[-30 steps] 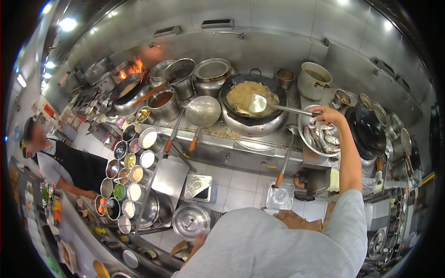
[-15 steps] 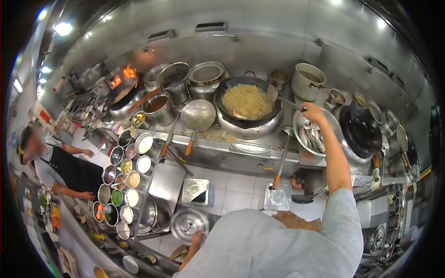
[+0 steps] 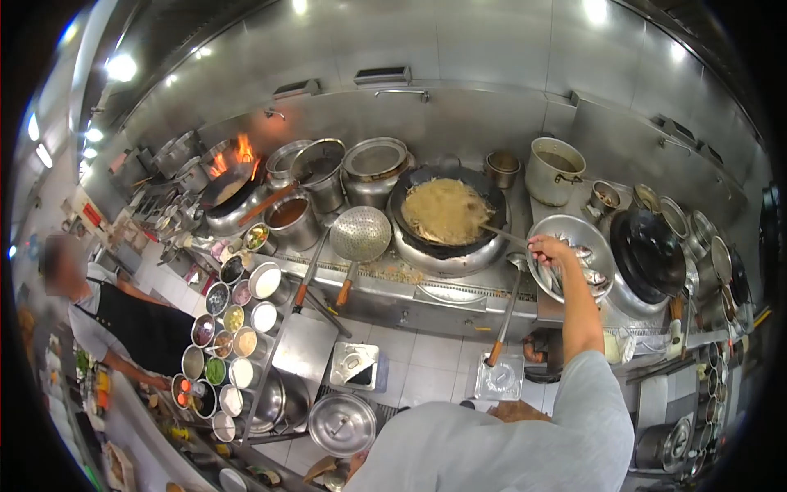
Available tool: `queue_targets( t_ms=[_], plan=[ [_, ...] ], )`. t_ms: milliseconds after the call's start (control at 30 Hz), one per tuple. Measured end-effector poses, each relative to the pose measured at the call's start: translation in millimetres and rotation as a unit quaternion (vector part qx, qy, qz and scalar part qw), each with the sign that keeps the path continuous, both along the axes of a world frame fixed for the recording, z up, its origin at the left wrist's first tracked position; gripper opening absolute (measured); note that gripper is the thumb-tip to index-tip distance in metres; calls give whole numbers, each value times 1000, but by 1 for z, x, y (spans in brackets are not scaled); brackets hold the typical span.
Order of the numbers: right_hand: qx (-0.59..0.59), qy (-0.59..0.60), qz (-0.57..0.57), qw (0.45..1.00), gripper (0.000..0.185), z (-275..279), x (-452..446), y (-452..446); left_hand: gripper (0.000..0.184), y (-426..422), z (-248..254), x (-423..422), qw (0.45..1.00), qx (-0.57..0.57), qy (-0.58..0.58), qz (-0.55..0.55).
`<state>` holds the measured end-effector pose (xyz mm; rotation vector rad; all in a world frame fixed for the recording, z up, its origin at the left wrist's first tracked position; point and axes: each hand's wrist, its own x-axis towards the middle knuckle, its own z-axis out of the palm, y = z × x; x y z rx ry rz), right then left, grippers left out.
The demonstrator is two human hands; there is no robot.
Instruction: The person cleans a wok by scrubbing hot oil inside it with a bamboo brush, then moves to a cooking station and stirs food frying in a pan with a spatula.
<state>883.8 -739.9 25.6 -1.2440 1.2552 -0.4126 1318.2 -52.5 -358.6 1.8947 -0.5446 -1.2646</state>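
My right hand [image 3: 551, 251] is wrapped round the handle of a wok spatula [image 3: 507, 236]. The spatula's far end dips into pale yellow, stringy food in bubbling liquid [image 3: 444, 211], hiding its blade. A dark wok [image 3: 418, 176] on the burner holds this food. Under my right forearm is a steel bowl [image 3: 571, 225] with several silvery fish [image 3: 598, 279]. My left hand [image 3: 358, 461] is low by my side, close to a round steel lid [image 3: 343, 424]; my body hides most of its fingers.
A perforated strainer [image 3: 361, 234] and a ladle [image 3: 503, 316] lie across the stove edge. Flames [image 3: 245, 149] rise beside another wok [image 3: 229, 190]. Several seasoning pots [image 3: 265, 280] stand at left. A co-worker in a black apron [image 3: 147, 324] stands beyond them. A tall pot [image 3: 555, 172] is behind the fish.
My right hand has lowered, and the spatula blade, raised at the wok's right side before, is now down in the food. My left hand has drawn back from the lid. The view has tilted up.
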Motion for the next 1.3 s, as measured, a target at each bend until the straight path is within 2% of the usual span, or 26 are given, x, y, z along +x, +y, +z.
queue_targets(
  t_ms=[200,300,367,500,633,667,733,767,800,833,900,933,967,1000,1067,1100,1133,1167,1200,1233,1267,1300],
  plan=[
    [38,-154,-47,986,40,-82,68,-10,19,-2,10,-1,999,15,-17,-25],
    [15,-149,-85,985,43,-107,108,-10,19,-3,10,2,999,11,-28,-38],
    [12,-196,-86,977,45,-104,113,-3,19,-5,5,7,998,6,-37,-48],
    [14,-180,-77,980,40,-88,80,17,19,-12,-3,20,998,-17,-30,-58],
    [17,-185,-88,979,38,-54,36,44,19,-21,-17,17,998,-30,63,-7],
    [16,-180,-90,979,38,-44,29,46,19,-27,-7,16,995,-25,92,1],
    [-11,-155,-98,983,37,-23,17,48,20,-41,21,12,988,-12,150,19],
    [-27,-136,-88,986,45,-13,12,48,20,-48,22,8,989,-54,135,1],
    [-28,-134,-89,987,45,-6,7,44,20,-50,-3,15,989,-54,137,-1],
    [-61,-86,-84,991,46,0,2,42,20,-51,-26,24,978,-142,-61,-136],
    [-154,55,-63,984,47,17,0,44,19,-50,-30,24,904,-223,-255,-261],
    [-156,57,-61,984,47,14,2,40,19,-51,-12,15,970,-155,-109,-154],
    [-311,198,-20,929,45,11,5,37,19,-48,-12,12,988,-117,-30,-100],
    [-452,327,22,830,43,9,9,34,19,-45,-11,9,995,-81,44,-36],
    [-437,357,16,826,40,22,19,46,21,-29,-15,6,980,-86,-129,-122],
    [-420,387,7,821,38,35,27,57,21,-22,-27,5,982,-87,-126,-114],
    [-423,387,14,819,38,39,31,62,19,-14,-39,4,997,-70,39,-3],
    [-446,384,-2,809,37,39,33,68,19,-7,-44,3,972,-52,201,106],
    [-468,380,-19,798,36,40,36,71,19,-1,-45,2,971,-54,204,112],
    [-476,381,-17,792,35,42,39,75,19,6,-46,1,997,-70,12,-7],
    [-474,382,-15,793,35,40,44,73,20,12,-45,2,972,-81,-180,-130],
    [-440,411,-6,798,36,38,48,69,20,18,-46,3,972,-79,-179,-130]
  ],
)
